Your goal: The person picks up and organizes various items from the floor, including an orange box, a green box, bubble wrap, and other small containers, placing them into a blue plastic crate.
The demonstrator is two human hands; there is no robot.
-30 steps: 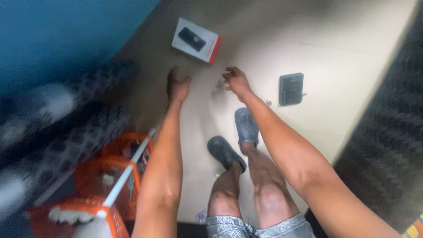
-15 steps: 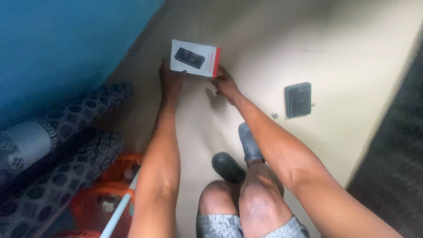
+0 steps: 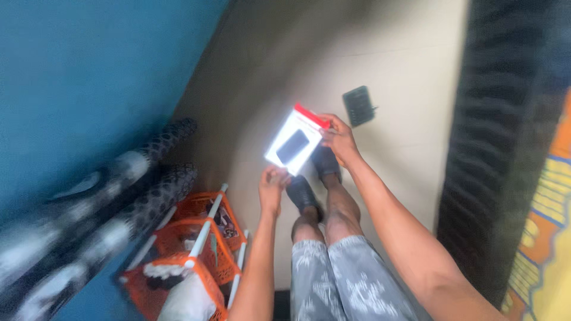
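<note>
Two hands grip one white box with a red end.
Left hand pinches its lower corner, right hand clasps the red top; the box hangs tilted above dark sandals, orange baskets left.

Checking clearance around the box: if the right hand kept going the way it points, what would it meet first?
The right hand grips the white box and points up-frame toward the dark flat device on the floor; probably that first, though depth is unclear.
</note>
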